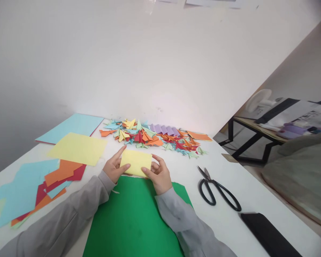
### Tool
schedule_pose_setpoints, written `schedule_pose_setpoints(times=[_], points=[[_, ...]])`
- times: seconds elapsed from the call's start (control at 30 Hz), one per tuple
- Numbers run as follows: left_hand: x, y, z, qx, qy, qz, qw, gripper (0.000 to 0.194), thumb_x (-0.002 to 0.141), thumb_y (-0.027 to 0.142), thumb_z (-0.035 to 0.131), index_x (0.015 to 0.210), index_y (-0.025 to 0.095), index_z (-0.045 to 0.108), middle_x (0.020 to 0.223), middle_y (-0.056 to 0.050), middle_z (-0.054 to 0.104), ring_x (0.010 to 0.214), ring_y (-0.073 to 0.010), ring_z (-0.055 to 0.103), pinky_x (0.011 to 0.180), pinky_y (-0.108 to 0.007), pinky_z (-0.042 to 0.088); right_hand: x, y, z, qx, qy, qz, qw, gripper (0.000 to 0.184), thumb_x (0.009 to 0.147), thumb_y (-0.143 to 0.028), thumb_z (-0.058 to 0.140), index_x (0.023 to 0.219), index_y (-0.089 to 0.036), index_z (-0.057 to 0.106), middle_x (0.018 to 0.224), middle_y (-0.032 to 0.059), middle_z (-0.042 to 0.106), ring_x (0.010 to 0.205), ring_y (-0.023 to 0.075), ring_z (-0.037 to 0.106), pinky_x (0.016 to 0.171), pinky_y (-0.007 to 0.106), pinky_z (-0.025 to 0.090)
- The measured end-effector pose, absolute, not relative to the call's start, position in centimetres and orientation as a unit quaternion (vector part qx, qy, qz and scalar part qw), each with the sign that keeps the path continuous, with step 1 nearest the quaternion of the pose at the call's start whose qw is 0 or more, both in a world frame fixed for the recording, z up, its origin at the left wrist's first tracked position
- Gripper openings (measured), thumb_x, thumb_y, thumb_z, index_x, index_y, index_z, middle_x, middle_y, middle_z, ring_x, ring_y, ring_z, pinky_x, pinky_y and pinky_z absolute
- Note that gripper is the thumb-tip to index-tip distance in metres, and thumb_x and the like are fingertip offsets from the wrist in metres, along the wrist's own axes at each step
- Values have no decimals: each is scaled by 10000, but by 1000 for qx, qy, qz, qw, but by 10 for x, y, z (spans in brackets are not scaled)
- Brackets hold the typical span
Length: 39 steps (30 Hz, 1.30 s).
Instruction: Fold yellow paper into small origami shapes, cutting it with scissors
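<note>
Between my two hands is a small rectangular piece of yellow paper [136, 162], held up by its left and right sides. My left hand [115, 166] pinches the left edge, thumb on the front face and fingers behind. On the opposite side, my right hand [160, 175] grips the lower right part with its thumb in front. The paper is just above the far edge of a green sheet [133, 214] lying on the white table. Behind it spreads a pile of small folded paper planes [139, 135] in several colours.
Black-handled scissors [216, 189] lie partly open on the right, near a black flat object [267, 233]. Left are a larger yellow sheet [79, 148], a light blue sheet [72, 125] and overlapping paper scraps [24, 185]. A pleated purple paper [164, 129] and orange paper [199, 136] lie at the back.
</note>
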State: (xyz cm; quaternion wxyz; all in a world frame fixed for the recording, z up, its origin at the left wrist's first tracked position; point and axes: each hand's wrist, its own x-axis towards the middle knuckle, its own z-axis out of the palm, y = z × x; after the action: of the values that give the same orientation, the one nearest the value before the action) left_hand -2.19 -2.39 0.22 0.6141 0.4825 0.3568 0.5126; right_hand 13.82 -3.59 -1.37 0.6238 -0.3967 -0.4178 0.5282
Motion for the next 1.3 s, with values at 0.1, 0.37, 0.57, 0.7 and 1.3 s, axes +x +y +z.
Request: schedule_pose_setpoints(times=[0.1, 0.37, 0.57, 0.7, 1.3], points=[[-22, -25, 4, 468, 380, 498, 623, 948, 598, 295, 664, 1335, 202, 76, 930, -81, 643, 666, -169, 625, 515, -266, 523, 137, -38, -11, -391, -436, 542, 603, 459, 511, -263, 732, 905, -198, 505, 767, 14, 645, 689, 160, 614, 627, 291, 497], [-24, -22, 1, 488, 404, 461, 621, 564, 560, 300, 690, 1057, 105, 508, 855, -96, 655, 621, -172, 616, 425, -240, 512, 135, -41, -9, -404, -456, 540, 581, 313, 531, -355, 710, 762, -168, 612, 729, 30, 684, 663, 186, 625, 688, 369, 502], [-22, -24, 1, 481, 419, 476, 606, 497, 545, 325, 697, 960, 94, 552, 791, -83, 661, 589, -169, 613, 411, -248, 515, 135, -41, -10, -402, -454, 545, 579, 312, 532, -352, 711, 766, -167, 620, 721, 28, 686, 649, 189, 629, 679, 371, 504], [-23, -23, 1, 485, 420, 471, 606, 500, 550, 356, 688, 951, 88, 553, 797, -90, 661, 598, -179, 616, 414, -264, 520, 135, -41, -9, -399, -454, 546, 580, 297, 540, -346, 707, 765, -172, 623, 716, 23, 684, 662, 190, 630, 667, 359, 501], [-22, -28, 5, 499, 422, 474, 591, 461, 554, 355, 686, 907, 81, 574, 761, -88, 663, 590, -176, 612, 425, -276, 521, 138, -41, -6, -437, -466, 506, 580, 250, 551, -378, 688, 674, -178, 601, 532, -32, 601, 452, 111, 516, 417, 232, 422]])
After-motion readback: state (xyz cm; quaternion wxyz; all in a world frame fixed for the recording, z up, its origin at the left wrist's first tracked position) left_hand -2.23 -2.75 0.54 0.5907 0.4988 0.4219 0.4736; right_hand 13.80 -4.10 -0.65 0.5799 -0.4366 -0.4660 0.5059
